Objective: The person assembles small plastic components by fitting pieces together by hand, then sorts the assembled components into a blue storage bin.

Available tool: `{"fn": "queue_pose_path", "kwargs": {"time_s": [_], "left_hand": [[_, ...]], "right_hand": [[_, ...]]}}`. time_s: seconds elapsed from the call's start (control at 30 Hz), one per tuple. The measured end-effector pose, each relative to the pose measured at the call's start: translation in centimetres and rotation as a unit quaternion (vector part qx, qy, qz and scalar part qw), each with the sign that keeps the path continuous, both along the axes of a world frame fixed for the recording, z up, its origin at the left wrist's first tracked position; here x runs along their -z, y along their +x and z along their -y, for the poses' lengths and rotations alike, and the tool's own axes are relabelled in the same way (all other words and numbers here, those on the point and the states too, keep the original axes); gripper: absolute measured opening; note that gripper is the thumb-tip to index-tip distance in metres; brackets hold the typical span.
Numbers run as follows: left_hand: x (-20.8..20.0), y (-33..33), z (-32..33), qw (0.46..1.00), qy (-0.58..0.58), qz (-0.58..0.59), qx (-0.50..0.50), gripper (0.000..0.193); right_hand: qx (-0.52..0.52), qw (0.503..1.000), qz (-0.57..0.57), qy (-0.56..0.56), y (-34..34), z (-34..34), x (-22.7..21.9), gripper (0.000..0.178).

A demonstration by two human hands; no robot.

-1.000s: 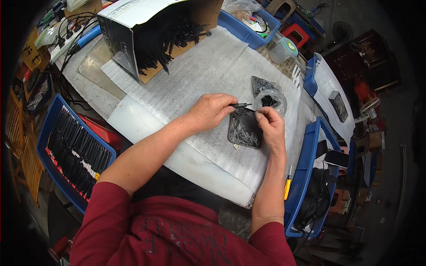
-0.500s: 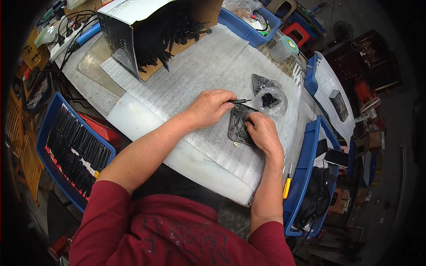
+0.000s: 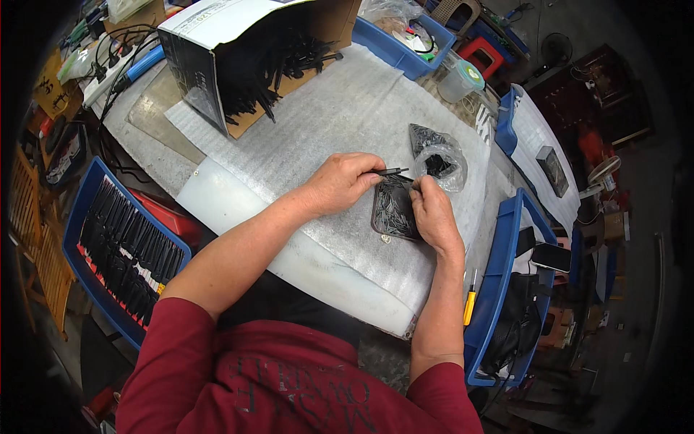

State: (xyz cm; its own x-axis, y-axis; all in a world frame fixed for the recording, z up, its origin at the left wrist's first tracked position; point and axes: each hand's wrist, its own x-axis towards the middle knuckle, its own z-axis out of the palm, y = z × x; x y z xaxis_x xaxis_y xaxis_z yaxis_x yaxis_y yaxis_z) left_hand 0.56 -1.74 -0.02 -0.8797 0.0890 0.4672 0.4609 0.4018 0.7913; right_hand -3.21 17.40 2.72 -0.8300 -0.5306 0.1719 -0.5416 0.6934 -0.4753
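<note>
My left hand is closed around a slim black rod-like part, its tip pointing right. My right hand is pinched at the upper right edge of a small dark tray, close to the rod's tip. Whatever the right fingertips hold is too small to make out. Many short grey metal pins lie loose in the tray. Beyond the tray, a clear plastic bag with dark small parts lies open on the grey foam sheet.
A cardboard box full of black rods lies on its side at the back left. Blue bins stand at left, right and back. A yellow screwdriver lies beside the right bin. A lidded tub stands at the back.
My right hand has lifted from among the pins to the tray's upper right edge, fingertips nearer the black rod's tip. My left hand stays nearly in place with the rod.
</note>
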Motion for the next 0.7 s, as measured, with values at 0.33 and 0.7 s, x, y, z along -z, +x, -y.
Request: {"fn": "queue_pose_path", "kwargs": {"time_s": [0.33, 0.7], "left_hand": [[-0.3, 0.3, -0.1, 0.996, 0.008, 0.072, 0.058, 0.014], [0.0, 0.5, -0.1, 0.997, 0.013, 0.066, 0.046, 0.014]], "right_hand": [[0.04, 0.942, 0.172, -0.286, -0.4, -0.3, 0.9, 0.015], [-0.014, 0.997, -0.062, 0.035, 0.4, -0.3, 0.7, 0.01]]}}
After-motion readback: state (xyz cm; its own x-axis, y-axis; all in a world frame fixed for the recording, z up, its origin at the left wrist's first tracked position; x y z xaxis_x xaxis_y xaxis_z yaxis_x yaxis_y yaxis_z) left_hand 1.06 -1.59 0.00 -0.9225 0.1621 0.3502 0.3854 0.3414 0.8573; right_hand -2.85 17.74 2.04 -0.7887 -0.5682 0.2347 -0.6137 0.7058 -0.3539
